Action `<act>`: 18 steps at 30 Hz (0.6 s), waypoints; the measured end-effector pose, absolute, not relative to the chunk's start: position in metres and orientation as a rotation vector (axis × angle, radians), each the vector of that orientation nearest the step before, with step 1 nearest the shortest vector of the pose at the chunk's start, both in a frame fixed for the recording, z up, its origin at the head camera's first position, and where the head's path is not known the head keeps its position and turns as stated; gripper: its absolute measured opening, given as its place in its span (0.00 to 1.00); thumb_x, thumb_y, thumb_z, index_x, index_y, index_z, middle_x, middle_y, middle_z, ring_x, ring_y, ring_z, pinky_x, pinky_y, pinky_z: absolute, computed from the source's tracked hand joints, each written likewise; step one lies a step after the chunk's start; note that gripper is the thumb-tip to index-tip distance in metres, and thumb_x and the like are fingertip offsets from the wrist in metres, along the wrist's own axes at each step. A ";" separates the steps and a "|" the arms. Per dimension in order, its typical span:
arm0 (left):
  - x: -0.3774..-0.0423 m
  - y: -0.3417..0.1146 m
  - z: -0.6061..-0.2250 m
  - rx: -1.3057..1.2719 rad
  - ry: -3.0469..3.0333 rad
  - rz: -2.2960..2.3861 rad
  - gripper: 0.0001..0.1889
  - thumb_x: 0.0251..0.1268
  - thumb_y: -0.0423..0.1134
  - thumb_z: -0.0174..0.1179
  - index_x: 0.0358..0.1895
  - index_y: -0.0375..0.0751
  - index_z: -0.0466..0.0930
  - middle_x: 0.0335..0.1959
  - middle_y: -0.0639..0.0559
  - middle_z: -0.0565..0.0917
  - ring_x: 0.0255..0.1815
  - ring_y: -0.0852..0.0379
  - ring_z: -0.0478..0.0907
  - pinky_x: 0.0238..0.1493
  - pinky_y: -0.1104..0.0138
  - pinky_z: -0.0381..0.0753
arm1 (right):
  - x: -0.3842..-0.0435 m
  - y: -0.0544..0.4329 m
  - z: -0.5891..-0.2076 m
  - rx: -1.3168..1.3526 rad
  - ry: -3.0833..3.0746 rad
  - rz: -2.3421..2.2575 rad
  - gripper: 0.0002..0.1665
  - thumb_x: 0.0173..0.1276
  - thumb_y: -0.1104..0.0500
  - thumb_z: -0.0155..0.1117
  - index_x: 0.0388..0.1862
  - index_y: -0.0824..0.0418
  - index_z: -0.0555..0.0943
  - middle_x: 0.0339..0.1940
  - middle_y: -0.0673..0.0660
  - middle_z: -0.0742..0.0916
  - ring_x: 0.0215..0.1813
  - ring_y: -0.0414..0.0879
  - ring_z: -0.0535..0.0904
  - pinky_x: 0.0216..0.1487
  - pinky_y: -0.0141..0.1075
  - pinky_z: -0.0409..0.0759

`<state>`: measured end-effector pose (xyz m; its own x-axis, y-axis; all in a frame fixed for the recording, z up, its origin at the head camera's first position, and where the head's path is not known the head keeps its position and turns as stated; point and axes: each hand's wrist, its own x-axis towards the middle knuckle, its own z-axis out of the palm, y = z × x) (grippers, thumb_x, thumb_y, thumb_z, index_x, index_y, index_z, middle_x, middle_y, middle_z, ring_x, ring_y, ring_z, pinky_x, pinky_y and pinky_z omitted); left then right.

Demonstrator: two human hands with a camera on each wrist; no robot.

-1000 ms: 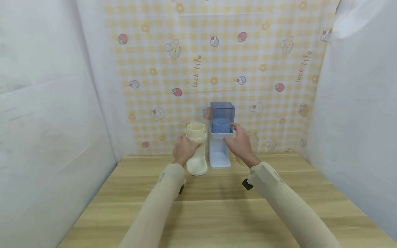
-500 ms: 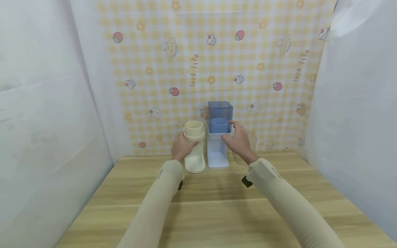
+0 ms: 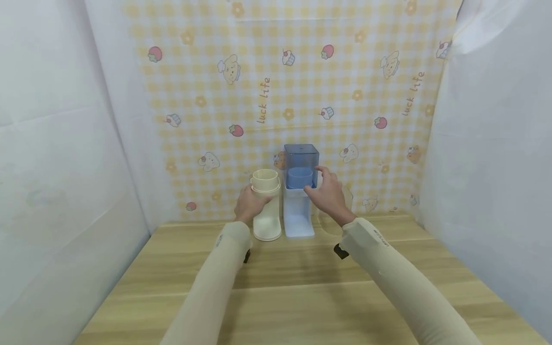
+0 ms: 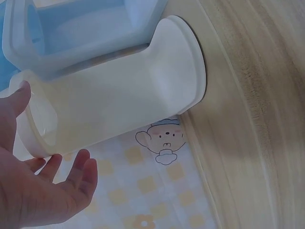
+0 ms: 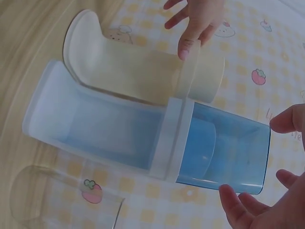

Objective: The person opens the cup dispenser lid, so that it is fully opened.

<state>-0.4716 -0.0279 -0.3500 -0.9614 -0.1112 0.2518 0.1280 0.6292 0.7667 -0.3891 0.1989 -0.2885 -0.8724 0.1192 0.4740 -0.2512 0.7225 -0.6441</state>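
Note:
Near the back of the table stands a cream boot-shaped stand (image 3: 267, 220) with a round collar and a raised cream ring (image 3: 265, 179) on top. My left hand (image 3: 250, 203) grips its collar, thumb in front, fingers at the side. Close on its right is a pale white-blue stand (image 3: 297, 215), topped by a see-through blue square cover (image 3: 301, 155) with a round blue part (image 3: 299, 178) inside. My right hand (image 3: 329, 194) holds the blue cover from the right, thumb and fingers on opposite sides. The cover sits on the stand's white rim (image 5: 169, 138).
A clear, colourless cover (image 5: 66, 198) stands on the table to the right of the pale stand, partly behind my right hand in the head view. A checked cloth (image 3: 284, 86) hangs close behind. White sheets (image 3: 47, 143) flank the wooden table (image 3: 284, 311).
My head view has shifted slightly, so everything sits a little further left. My right thumb has moved up from the white rim onto the blue cover. My left hand keeps its hold.

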 end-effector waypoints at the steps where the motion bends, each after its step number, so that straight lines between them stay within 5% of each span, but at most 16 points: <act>1: -0.473 -0.029 -0.349 -0.013 -2.583 -1.244 0.41 0.53 0.57 0.72 0.68 0.46 0.67 0.61 0.46 0.75 0.61 0.43 0.73 0.59 0.46 0.72 | -0.390 0.198 -0.287 0.099 -2.436 1.007 0.40 0.63 0.49 0.64 0.73 0.54 0.65 0.66 0.66 0.72 0.62 0.66 0.68 0.52 0.59 0.73; 11: -0.478 -0.037 -0.348 -0.074 -2.587 -1.284 0.34 0.56 0.52 0.72 0.63 0.45 0.71 0.55 0.48 0.81 0.53 0.47 0.78 0.54 0.51 0.78 | -0.402 0.192 -0.274 0.081 -2.434 0.998 0.46 0.61 0.46 0.60 0.78 0.50 0.59 0.66 0.67 0.72 0.54 0.63 0.68 0.44 0.52 0.72; 18: -0.466 -0.047 -0.356 -0.292 -2.565 -1.272 0.36 0.60 0.44 0.70 0.68 0.38 0.64 0.61 0.39 0.76 0.61 0.41 0.74 0.62 0.47 0.73 | -0.415 0.187 -0.269 0.014 -2.461 1.113 0.49 0.62 0.43 0.59 0.81 0.43 0.52 0.69 0.67 0.68 0.60 0.65 0.66 0.50 0.56 0.72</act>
